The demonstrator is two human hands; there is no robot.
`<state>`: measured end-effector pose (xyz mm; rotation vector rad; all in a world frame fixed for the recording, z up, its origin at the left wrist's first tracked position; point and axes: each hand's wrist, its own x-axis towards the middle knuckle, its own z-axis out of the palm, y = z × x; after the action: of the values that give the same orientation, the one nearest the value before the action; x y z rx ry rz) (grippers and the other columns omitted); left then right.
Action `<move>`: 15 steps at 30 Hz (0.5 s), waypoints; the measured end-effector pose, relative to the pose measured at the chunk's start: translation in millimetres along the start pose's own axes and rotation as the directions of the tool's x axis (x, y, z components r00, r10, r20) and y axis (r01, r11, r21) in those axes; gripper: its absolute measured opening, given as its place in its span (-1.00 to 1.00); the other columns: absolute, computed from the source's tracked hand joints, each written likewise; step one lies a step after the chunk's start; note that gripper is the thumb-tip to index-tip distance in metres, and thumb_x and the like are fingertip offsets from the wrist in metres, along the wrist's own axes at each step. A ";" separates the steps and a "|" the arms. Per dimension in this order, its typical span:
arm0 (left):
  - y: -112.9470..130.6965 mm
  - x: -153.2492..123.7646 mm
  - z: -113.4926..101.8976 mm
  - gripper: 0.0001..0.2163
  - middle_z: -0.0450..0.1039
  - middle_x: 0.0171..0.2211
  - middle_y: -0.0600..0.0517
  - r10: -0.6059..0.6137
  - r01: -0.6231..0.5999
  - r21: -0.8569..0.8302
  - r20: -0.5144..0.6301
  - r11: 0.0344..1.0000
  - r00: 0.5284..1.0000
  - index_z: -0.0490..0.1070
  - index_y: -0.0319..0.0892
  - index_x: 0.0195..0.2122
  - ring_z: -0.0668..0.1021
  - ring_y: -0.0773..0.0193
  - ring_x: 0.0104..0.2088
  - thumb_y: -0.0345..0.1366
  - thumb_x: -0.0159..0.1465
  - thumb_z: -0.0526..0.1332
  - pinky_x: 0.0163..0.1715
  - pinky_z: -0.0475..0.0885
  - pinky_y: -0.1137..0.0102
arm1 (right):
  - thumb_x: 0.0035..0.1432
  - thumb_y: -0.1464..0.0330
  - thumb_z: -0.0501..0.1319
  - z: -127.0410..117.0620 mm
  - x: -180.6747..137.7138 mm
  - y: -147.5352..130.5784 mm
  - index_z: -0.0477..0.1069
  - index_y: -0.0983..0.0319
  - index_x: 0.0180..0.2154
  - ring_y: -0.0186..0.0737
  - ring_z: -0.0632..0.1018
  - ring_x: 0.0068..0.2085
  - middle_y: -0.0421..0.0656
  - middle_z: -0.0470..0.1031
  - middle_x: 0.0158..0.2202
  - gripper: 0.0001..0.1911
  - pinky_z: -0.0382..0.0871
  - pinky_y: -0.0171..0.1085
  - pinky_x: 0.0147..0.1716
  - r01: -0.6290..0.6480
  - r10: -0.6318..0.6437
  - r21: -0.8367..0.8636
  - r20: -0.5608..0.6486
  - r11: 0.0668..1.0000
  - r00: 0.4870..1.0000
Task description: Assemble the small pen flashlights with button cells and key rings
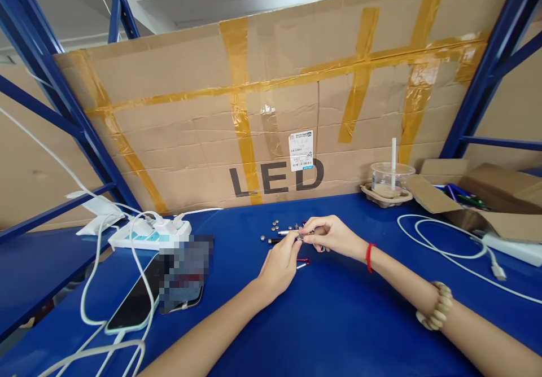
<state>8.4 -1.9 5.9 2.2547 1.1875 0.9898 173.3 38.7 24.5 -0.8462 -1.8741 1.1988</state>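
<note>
My left hand (280, 263) and my right hand (332, 236) meet over the blue table (339, 320), fingers pinched together on a small metal part (300, 235) held between them. Several small round metal pieces (275, 224) lie scattered just beyond my fingers. A short silver cylinder (283, 232) and a dark one (274, 241) lie beside them. A small red-trimmed piece (303, 263) rests on the table under my left hand. My right wrist wears a red string and, further back, a beaded bracelet.
A white power strip (148, 235) with plugs and white cables sits at left, with a phone (135, 303) in front of it. A plastic cup with a straw (392, 178), an open cardboard box (474, 196) and a white cable (449, 247) are at right. A taped cardboard wall stands behind.
</note>
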 end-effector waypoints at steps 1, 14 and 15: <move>-0.7 0.2 0.2 -0.79 0.38 -0.23 0.03 -0.006 0.006 0.006 0.003 1.000 1.000 0.18 -0.09 -0.14 0.43 0.27 -0.24 -0.31 0.30 -0.18 -0.27 0.29 0.41 | -0.11 0.22 0.26 -0.1 -0.1 1.4 0.45 0.31 -0.37 -0.49 0.37 -0.64 -0.16 0.43 -0.45 -0.71 0.16 -0.48 -0.76 -0.002 0.002 -0.008 0.001 1.000 1.000; 0.2 -0.3 3.8 -0.80 0.35 -0.16 0.00 -0.051 0.052 0.034 -0.007 0.998 0.999 0.16 -0.10 -0.10 0.41 0.23 -0.15 -0.32 0.29 -0.14 -0.21 0.32 0.36 | -0.08 0.22 0.24 6.5 -2.2 -0.1 0.44 0.28 -0.37 -0.48 0.39 -0.63 -0.17 0.41 -0.41 -0.74 0.23 -0.46 -0.74 -0.001 0.000 -0.025 -0.030 1.000 1.000; -0.1 -0.2 4.3 -0.79 0.34 -0.14 -0.01 -0.050 0.050 0.032 -0.008 0.998 0.999 0.16 -0.11 -0.09 0.41 0.23 -0.13 -0.33 0.29 -0.13 -0.20 0.31 0.36 | -0.07 0.22 0.23 7.5 -2.5 -0.5 0.44 0.28 -0.39 -0.48 0.39 -0.63 -0.16 0.41 -0.39 -0.75 0.22 -0.46 -0.75 0.019 -0.020 -0.047 -0.028 0.999 0.999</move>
<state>11.5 -2.1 3.0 2.2362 1.2648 0.9671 168.1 33.2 22.3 -0.8640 -1.8894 1.1290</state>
